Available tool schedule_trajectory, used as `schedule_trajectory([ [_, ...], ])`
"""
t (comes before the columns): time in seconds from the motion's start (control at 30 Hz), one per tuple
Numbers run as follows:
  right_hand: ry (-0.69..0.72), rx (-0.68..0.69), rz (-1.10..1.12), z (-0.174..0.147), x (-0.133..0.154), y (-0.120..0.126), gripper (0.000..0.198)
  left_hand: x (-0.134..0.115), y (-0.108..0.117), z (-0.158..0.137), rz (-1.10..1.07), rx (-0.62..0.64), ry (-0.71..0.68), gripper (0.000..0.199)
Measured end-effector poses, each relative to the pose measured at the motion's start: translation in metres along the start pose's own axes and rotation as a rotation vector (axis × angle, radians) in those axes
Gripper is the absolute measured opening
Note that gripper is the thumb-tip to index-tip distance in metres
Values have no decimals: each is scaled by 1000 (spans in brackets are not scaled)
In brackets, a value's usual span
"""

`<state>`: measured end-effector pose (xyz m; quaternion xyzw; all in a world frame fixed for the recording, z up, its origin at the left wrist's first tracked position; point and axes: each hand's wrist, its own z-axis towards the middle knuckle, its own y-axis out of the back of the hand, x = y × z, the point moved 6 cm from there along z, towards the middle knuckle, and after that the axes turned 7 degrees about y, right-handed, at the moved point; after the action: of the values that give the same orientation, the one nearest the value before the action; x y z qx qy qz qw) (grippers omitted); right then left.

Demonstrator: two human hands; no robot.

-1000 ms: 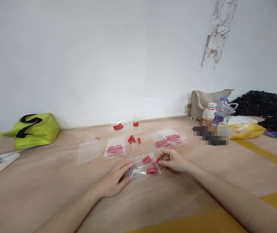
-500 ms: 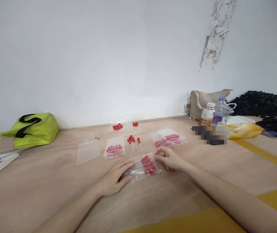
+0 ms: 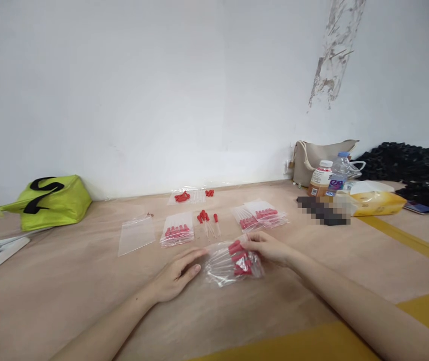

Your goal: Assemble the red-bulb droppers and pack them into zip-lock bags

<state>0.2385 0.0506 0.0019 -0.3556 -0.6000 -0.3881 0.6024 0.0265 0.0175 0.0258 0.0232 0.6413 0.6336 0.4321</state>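
A clear zip bag [image 3: 220, 268] holds several droppers with red rubber bulbs [image 3: 241, 260] and clear stems. My right hand [image 3: 265, 246] pinches this bag by its upper right edge, next to the bulbs. Just left of the bag, my left hand [image 3: 179, 276] has its thumb and fingers apart; the fingertips are close to the bag's stem end, and I cannot tell if they touch it. Loose red-bulbed droppers [image 3: 205, 218] lie beyond the bag. Filled bags form one stack [image 3: 177, 230] to the left and another pile [image 3: 261, 214] to the right.
Flat clear bags [image 3: 136, 235] lie at left. By the wall are loose red bulbs [image 3: 182, 196] and glass stems. A lime-green bag [image 3: 56, 203] stands far left. Bottles [image 3: 320, 178], a tissue pack [image 3: 378, 200] and a black heap [image 3: 406, 160] occupy the right.
The bag of droppers has shifted right and slightly toward me in my right hand's pinch. My left hand's fingers no longer rest over its left end.
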Motion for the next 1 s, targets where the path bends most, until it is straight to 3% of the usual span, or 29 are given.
schedule_trajectory([
  [0.1, 93, -133, 220, -4, 14, 20, 22, 4, 2, -1, -19, -60, 28, 36],
  [0.3, 218, -503, 324, 7, 34, 66, 8, 1, -3, -1, 72, 30, -4, 31],
  [0.37, 184, -566, 280, 19, 31, 68, 4, 1, -3, -1, 96, 32, -11, 30],
  [0.63, 98, -775, 74, 54, -10, 48, 24, -1, -6, 0, 97, 8, -46, 29],
  [0.73, 54, -768, -10, 47, -17, 48, 30, 6, 13, 3, 140, -151, -30, 25],
  [0.8, 11, -757, -99, 39, -18, 52, 33, 25, 41, 3, 249, -371, 92, 26],
  [0.87, 2, -802, -316, 26, -13, 60, 36, 61, 70, -1, 444, -511, 394, 30],
  [0.9, 29, -846, -460, 18, -6, 63, 37, 82, 81, -6, 549, -517, 583, 33],
  [1.0, 249, -908, -796, 3, 21, 55, 30, 129, 102, -18, 584, -502, 792, 48],
])
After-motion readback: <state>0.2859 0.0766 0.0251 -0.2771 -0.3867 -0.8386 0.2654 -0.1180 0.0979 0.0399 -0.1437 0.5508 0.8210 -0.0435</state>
